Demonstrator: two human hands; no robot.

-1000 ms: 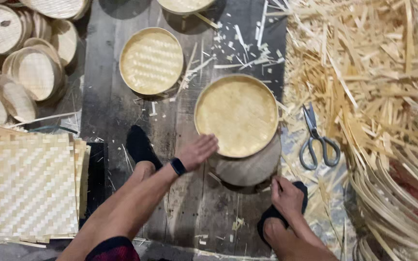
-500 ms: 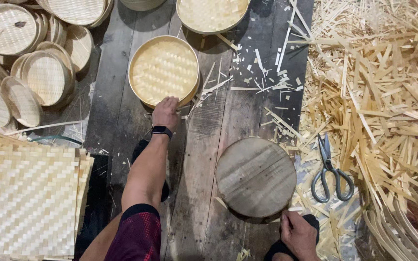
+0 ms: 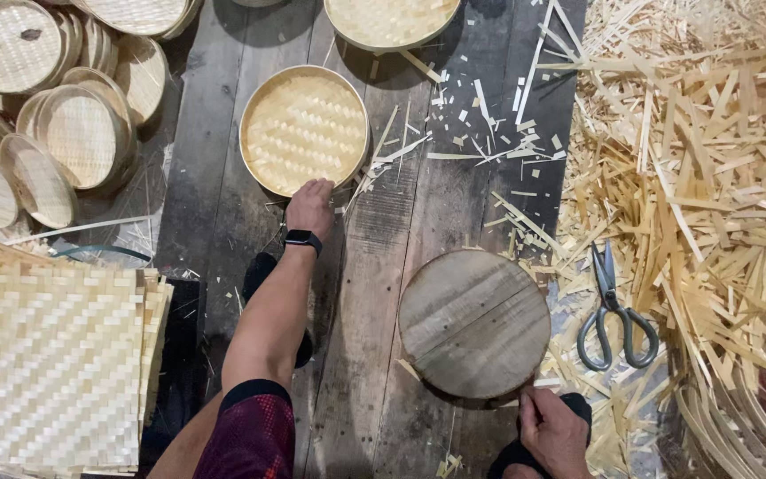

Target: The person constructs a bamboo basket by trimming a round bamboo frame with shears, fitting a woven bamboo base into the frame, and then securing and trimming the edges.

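Left hand (image 3: pixel 310 206) is laid on the near rim of a round woven tray (image 3: pixel 304 129) on the plank floor (image 3: pixel 374 293); fingers rest on the edge, and whether the rim is pinched or only touched cannot be told. Right hand (image 3: pixel 553 432) sits at the near edge of a round wooden block (image 3: pixel 474 322), loosely curled, nothing seen held in it.

Block top is bare; no tray lies on it. Scissors (image 3: pixel 612 312) lie untouched just right of the block, at the margin of a large heap of bamboo offcuts (image 3: pixel 702 177).

Done, as judged from the layout: a stack of finished round trays (image 3: pixel 46 133) at far left, one more tray (image 3: pixel 390 19) at the top edge. Left to do, as judged: a pile of square woven mats (image 3: pixel 50 364) at lower left is not yet worked. Work is judged partway through.
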